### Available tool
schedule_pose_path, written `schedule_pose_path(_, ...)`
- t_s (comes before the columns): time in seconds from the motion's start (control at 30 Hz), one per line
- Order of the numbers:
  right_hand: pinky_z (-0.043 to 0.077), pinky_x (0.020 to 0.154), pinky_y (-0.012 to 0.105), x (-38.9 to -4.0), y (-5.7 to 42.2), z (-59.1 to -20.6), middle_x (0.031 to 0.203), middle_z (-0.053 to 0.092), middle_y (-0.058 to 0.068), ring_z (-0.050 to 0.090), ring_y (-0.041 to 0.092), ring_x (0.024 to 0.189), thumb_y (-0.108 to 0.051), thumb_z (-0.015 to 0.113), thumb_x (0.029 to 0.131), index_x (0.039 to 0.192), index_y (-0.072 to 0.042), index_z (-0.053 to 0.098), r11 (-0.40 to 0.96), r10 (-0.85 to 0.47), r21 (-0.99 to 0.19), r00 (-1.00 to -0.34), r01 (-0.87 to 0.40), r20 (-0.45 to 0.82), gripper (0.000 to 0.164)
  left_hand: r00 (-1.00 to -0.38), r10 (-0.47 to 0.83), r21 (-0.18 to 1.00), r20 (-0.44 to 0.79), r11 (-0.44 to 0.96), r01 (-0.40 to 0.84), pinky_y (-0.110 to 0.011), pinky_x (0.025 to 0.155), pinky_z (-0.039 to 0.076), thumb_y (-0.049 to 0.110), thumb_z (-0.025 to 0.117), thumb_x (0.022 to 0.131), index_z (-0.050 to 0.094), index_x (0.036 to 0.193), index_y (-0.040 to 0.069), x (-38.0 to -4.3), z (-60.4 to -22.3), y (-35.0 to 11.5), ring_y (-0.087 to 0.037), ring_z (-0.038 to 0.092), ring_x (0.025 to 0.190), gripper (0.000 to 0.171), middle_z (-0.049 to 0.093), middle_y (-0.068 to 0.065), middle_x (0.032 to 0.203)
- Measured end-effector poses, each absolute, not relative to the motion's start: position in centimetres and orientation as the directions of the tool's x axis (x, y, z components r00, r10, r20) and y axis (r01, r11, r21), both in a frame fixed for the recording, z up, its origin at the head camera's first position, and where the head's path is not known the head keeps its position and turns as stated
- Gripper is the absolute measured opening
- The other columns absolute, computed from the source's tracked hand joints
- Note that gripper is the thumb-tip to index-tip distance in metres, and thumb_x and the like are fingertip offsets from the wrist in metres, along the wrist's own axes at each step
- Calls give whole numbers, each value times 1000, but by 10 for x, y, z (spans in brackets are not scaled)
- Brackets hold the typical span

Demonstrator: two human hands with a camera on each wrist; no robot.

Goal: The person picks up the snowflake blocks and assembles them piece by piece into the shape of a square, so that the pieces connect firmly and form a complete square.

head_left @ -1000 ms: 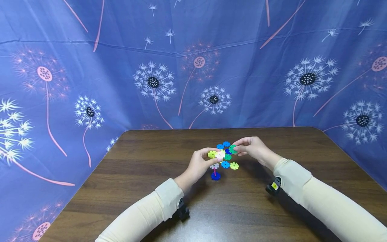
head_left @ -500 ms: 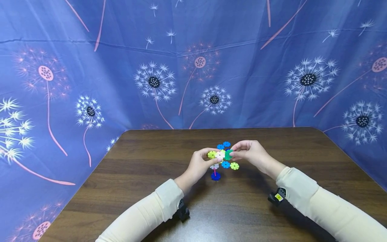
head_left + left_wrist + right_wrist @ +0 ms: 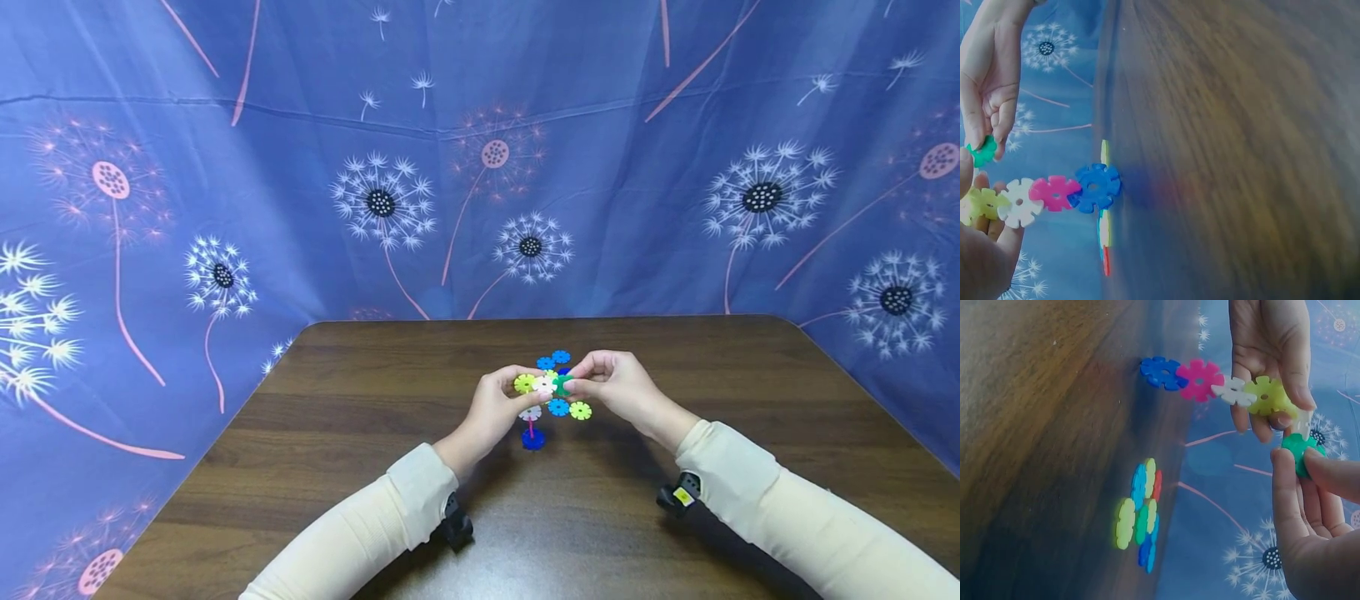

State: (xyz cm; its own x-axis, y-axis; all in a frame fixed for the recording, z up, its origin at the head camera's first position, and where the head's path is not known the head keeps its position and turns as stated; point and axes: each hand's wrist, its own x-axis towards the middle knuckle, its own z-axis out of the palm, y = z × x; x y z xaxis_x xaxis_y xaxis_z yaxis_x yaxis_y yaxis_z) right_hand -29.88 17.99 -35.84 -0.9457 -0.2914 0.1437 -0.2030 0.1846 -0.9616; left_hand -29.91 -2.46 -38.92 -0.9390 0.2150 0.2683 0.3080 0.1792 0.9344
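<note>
My left hand [image 3: 487, 417] holds a chain of notched plastic snowflake discs. In the right wrist view the chain has a blue disc [image 3: 1163, 373] at one end, then a pink disc [image 3: 1199, 380], a white disc [image 3: 1235, 392], yellow discs [image 3: 1266, 397] and another white disc [image 3: 1301, 424]. My right hand [image 3: 630, 392] pinches a green disc [image 3: 1300, 453] between thumb and fingers. The green disc touches the edge of that last white disc; whether their notches interlock I cannot tell. The left thumb partly covers the yellow end.
Several loose snowflake discs lie on the wooden table [image 3: 360, 400] behind and below the hands, among them a light blue disc [image 3: 558, 407], a yellow disc [image 3: 581, 410] and a red disc [image 3: 1158, 485]. A blue dandelion-patterned cloth [image 3: 630, 208] hangs behind the table.
My right hand has moved left and slightly down, bringing the green disc against the white disc at the chain's top. The left hand has stayed almost still.
</note>
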Motion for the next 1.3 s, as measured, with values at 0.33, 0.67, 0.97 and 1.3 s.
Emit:
schedule_pose_path(0.33,59,74,34,-300,176,-358,76,72,3,73,21,75,-5,74,84,93,11,64,135,-291,-971,-944,-199,153,21,-937,225,936,266,172,307,-24,71,55,14,75,85,69,110,8,-299,-388,-24,-9,64,77,26,70,-10,107)
schedule_pose_path(0.67,56,84,37,-298,179,-363,79,74,2,74,23,81,-9,73,86,99,9,66,100,-276,-981,-952,-164,132,24,-925,299,947,234,145,286,-28,68,55,14,73,87,67,116,10,-298,-386,-22,-12,59,71,30,66,-7,107)
schedule_pose_path(0.97,56,85,39,-294,178,-363,79,74,0,74,21,82,-13,75,85,94,3,69,90,-268,-986,-957,-143,115,20,-920,302,934,249,175,310,-23,60,50,20,78,83,72,104,15,-300,-385,-17,-9,57,64,23,69,-2,97)
schedule_pose_path(1.3,56,86,31,-299,187,-365,89,75,0,73,22,90,-17,73,87,105,5,67,34,-338,-991,-935,-129,110,29,-934,266,933,239,203,297,-27,58,51,20,79,82,73,102,15,-301,-384,-18,-18,56,61,21,68,0,91)
